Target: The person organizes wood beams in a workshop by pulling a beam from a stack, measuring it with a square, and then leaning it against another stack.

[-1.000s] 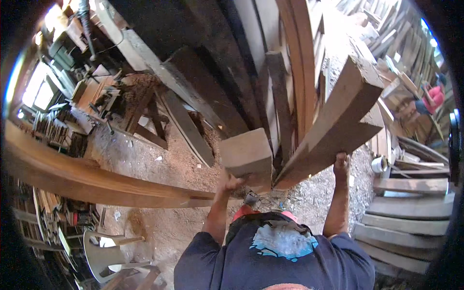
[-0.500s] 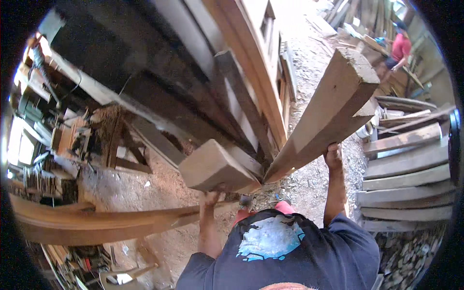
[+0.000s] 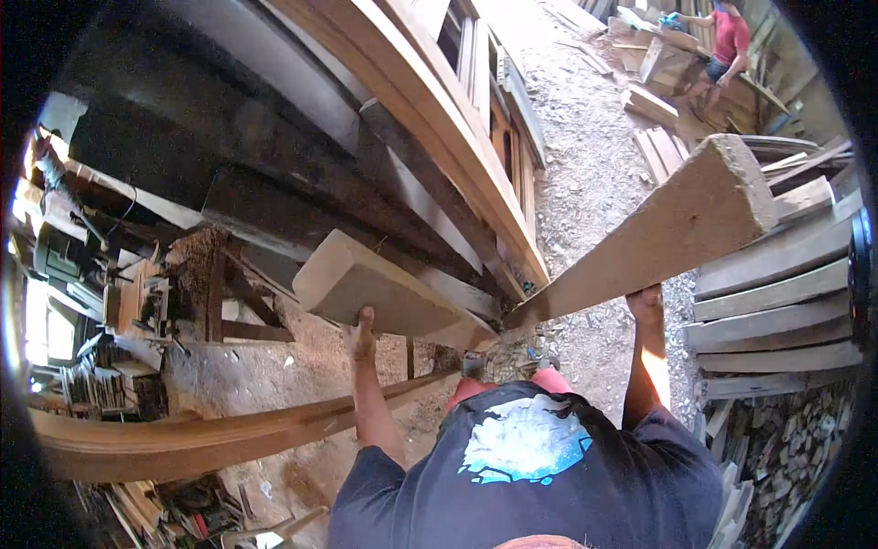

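Note:
Two thick, rough-sawn wooden beams spread apart in a V before me, their lower ends close together near my feet. My left hand (image 3: 362,337) grips the left wooden beam (image 3: 393,302) close to its upper end, the thumb up along its side. At the right, my right hand (image 3: 646,302) is against the underside of the right wooden beam (image 3: 649,240), whose broad end points up and outward. That beam covers most of my right fingers, but the hand appears closed against it.
Long planks (image 3: 439,137) and dark boards lean ahead. A moulded timber (image 3: 247,428) crosses at left, beyond it a workbench (image 3: 137,293). Stacked planks (image 3: 777,316) stand at right. Wood chips cover the ground (image 3: 585,137). Another person (image 3: 730,41) in a red shirt is at far right.
The two beams have swung further apart: the left one has moved left with my left hand, and the right one has tilted outward to the right with my right hand.

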`<state>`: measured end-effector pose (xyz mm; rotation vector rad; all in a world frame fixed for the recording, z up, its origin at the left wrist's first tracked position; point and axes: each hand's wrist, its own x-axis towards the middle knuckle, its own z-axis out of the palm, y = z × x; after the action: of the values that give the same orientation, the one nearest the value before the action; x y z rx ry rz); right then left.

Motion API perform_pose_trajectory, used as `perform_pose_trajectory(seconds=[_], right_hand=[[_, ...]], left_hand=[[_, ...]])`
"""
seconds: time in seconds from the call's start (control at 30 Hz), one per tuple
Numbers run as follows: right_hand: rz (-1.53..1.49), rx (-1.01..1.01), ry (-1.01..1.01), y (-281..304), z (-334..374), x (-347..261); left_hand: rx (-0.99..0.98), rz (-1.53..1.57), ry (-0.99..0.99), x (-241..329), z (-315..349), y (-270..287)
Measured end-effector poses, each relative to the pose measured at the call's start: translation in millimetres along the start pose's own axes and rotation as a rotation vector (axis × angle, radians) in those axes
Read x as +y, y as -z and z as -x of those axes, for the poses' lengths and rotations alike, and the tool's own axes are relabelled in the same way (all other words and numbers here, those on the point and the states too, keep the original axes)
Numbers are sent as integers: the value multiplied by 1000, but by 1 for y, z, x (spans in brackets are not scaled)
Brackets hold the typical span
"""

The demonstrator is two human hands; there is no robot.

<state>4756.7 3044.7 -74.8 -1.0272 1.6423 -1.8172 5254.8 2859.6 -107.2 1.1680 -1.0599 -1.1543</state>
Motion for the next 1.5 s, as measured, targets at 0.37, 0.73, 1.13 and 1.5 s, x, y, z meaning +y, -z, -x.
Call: perform_pose_trajectory(seconds=[0.37,0.73,1.13,1.5], right_hand=[[-13,-73,-44,3,-37,6],[93,-149,71,-2,-50,33],[126,-63,49,8,-51,25],[-195,-28,-14,-6,-42,-22]], left_hand=[[24,-111,86,21,58,-18],[48,76,-192,31,-25,-45],[93,-27,-130,35,-40,-21],[360,-675,-888,134,-41,-64]])
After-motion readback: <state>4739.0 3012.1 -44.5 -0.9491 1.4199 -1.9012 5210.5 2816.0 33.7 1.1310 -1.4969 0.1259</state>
